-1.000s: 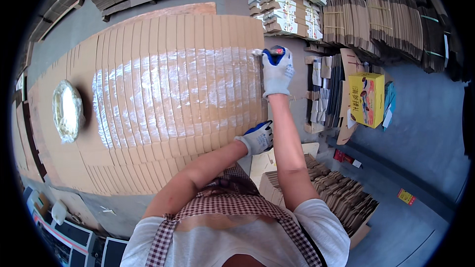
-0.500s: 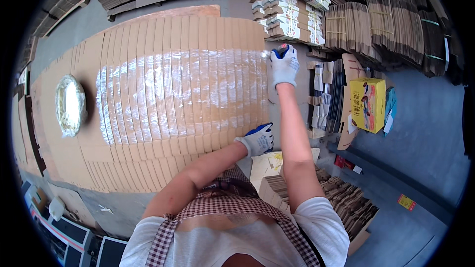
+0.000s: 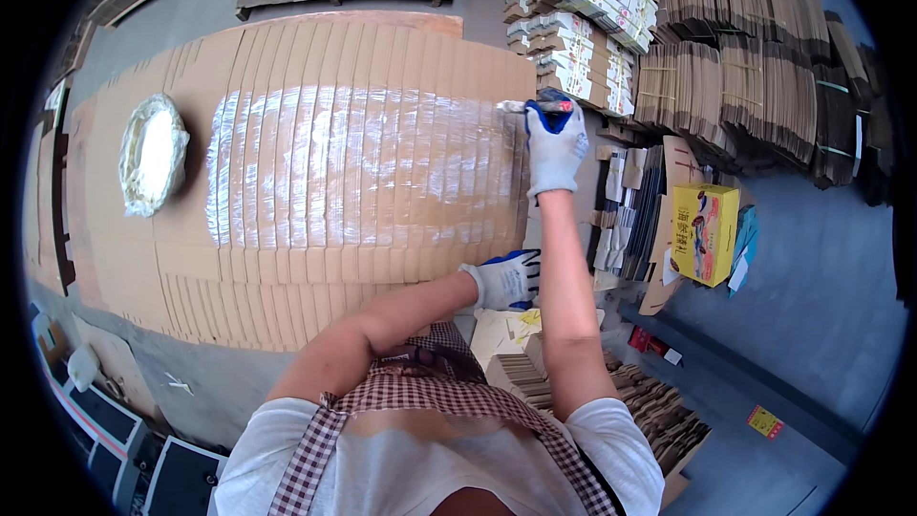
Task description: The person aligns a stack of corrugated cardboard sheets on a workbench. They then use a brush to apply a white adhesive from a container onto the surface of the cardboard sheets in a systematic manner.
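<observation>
A broad stack of brown cardboard sheets [image 3: 382, 266] lies before me, its middle covered by clear stretch film [image 3: 373, 148]. My right hand [image 3: 556, 145], in a white glove with blue palm, is closed around a small dark tool [image 3: 551, 105] with a red spot and a pale tip; its exact kind is unclear. The tip reaches over the stack's far right edge, close to the film's border. At the near right corner of the stack rests my left hand [image 3: 508, 281], gloved alike, fingers stretched and apart. It holds nothing visible.
A roll of clear film [image 3: 153, 155] lies on the cardboard at the left. Bundled flat cartons [image 3: 583, 48] and brown bundles [image 3: 735, 81] stand at the far right. A yellow box [image 3: 705, 232] sits right of my arm, and more cardboard [image 3: 654, 399] stands beside my right elbow.
My right hand has moved left relative to the stack, bringing the tool's tip over its edge. My left hand stays at the near corner. The whole view has shifted slightly.
</observation>
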A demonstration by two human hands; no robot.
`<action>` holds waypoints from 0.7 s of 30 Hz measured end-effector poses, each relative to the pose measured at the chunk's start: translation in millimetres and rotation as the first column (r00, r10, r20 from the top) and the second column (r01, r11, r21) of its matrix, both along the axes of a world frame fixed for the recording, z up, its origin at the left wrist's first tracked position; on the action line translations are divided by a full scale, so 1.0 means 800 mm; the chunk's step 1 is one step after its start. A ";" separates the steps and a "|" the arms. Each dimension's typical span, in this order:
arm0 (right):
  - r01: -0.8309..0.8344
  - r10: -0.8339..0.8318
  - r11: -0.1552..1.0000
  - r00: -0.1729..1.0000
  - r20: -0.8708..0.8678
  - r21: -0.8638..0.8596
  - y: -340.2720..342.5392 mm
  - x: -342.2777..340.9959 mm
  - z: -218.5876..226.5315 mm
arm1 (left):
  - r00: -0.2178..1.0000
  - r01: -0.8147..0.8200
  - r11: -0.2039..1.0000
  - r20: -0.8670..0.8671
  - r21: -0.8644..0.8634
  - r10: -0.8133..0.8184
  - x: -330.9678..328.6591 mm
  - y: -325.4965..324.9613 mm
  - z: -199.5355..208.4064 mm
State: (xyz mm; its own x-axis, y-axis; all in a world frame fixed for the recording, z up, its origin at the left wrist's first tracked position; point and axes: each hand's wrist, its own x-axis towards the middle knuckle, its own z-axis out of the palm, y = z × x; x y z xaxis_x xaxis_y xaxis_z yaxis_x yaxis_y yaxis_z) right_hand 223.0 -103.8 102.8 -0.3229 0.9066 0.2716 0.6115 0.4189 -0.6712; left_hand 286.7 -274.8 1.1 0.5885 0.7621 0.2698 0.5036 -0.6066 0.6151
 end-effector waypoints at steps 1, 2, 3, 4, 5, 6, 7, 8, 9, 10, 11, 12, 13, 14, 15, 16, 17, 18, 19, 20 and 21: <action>-0.024 0.021 0.999 0.997 -0.071 -0.044 -0.010 -0.011 0.000 | 0.993 -0.011 0.998 0.113 -0.060 0.018 -0.009 -0.011 0.011; -0.039 0.033 0.997 0.996 -0.087 -0.071 -0.022 -0.024 0.000 | 0.974 -0.016 0.992 0.222 -0.121 0.043 -0.017 -0.027 0.020; -0.056 0.045 0.993 0.993 -0.105 -0.100 -0.036 -0.039 -0.001 | 0.942 -0.016 0.982 0.326 -0.186 0.077 -0.023 -0.046 0.026; -0.062 0.047 0.990 0.992 -0.119 -0.126 -0.045 -0.050 -0.003 | 0.924 -0.209 0.976 0.341 0.065 0.175 -0.041 -0.062 0.046; -0.095 0.080 0.989 0.988 -0.134 -0.114 -0.053 -0.060 -0.009 | 0.989 -0.086 0.996 0.121 -0.030 0.089 -0.068 -0.077 0.063; -0.087 0.072 0.987 0.991 -0.114 -0.133 -0.062 -0.071 -0.008 | 0.995 0.017 0.988 -0.096 -0.150 -0.032 -0.115 -0.092 0.108; -0.088 0.073 0.984 0.992 -0.098 -0.152 -0.072 -0.085 -0.004 | 0.987 -0.158 0.987 -0.008 -0.002 0.158 -0.148 -0.129 0.110; -0.077 0.073 0.992 0.996 -0.041 -0.101 -0.072 -0.089 -0.010 | 0.954 -0.296 0.949 -0.025 0.104 0.300 -0.186 -0.163 0.113; -0.066 0.067 0.997 0.998 0.020 -0.049 -0.070 -0.089 -0.023 | 0.895 -0.445 0.886 0.089 0.128 0.436 -0.226 -0.193 0.118; -0.062 0.062 0.998 0.995 0.084 -0.002 -0.071 -0.087 -0.031 | 0.872 -0.490 0.872 0.009 0.022 0.490 -0.271 -0.220 0.125; -0.010 0.010 1.000 0.991 0.134 0.005 -0.074 -0.087 -0.029 | 0.784 -0.620 0.780 0.014 0.085 0.621 -0.313 -0.256 0.125; 0.037 -0.040 0.999 0.983 0.182 0.017 -0.076 -0.085 -0.024 | 0.680 -0.728 0.677 -0.010 0.110 0.733 -0.351 -0.287 0.124; 0.083 -0.087 0.996 0.970 0.228 0.030 -0.081 -0.086 -0.021 | 0.559 -0.819 0.557 -0.033 0.138 0.829 -0.384 -0.316 0.122; 0.105 -0.114 0.993 0.973 0.200 0.052 -0.087 -0.090 -0.020 | 0.490 -0.867 0.491 -0.030 0.086 0.871 -0.411 -0.336 0.117; 0.093 -0.098 0.995 0.988 0.122 0.048 -0.091 -0.094 -0.020 | 0.418 -0.907 0.419 -0.032 0.036 0.908 -0.435 -0.352 0.112; 0.084 -0.084 0.996 0.991 0.107 0.000 -0.093 -0.100 -0.020 | 0.385 -0.922 0.385 -0.030 0.022 0.923 -0.455 -0.369 0.101; 0.076 -0.071 0.996 0.993 0.091 -0.046 -0.094 -0.105 -0.021 | 0.352 -0.936 0.353 -0.028 0.008 0.935 -0.468 -0.381 0.089; 0.111 -0.106 0.994 0.981 0.162 -0.019 -0.090 -0.101 -0.030 | 0.310 -0.951 0.310 -0.039 0.012 0.950 -0.476 -0.384 0.081; 0.139 -0.137 0.990 0.964 0.230 0.008 -0.090 -0.106 -0.030 | 0.308 -0.951 0.308 -0.033 0.000 0.951 -0.484 -0.389 0.072; 0.168 -0.170 0.985 0.946 0.276 0.030 -0.092 -0.108 -0.031 | 0.307 -0.952 0.307 -0.026 -0.011 0.951 -0.491 -0.393 0.063; 0.145 -0.149 0.989 0.958 0.247 0.034 -0.103 -0.118 -0.024 | 0.307 -0.951 0.307 -0.019 -0.027 0.951 -0.497 -0.396 0.056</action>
State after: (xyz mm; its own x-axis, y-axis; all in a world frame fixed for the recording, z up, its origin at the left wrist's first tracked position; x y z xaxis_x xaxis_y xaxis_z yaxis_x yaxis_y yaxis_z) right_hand 128.3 -186.5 83.9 -0.2458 0.9453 0.2146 0.8134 0.3216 -0.4848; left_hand -110.5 -591.8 46.2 -0.5496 0.8008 0.2380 0.7198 0.3093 0.6215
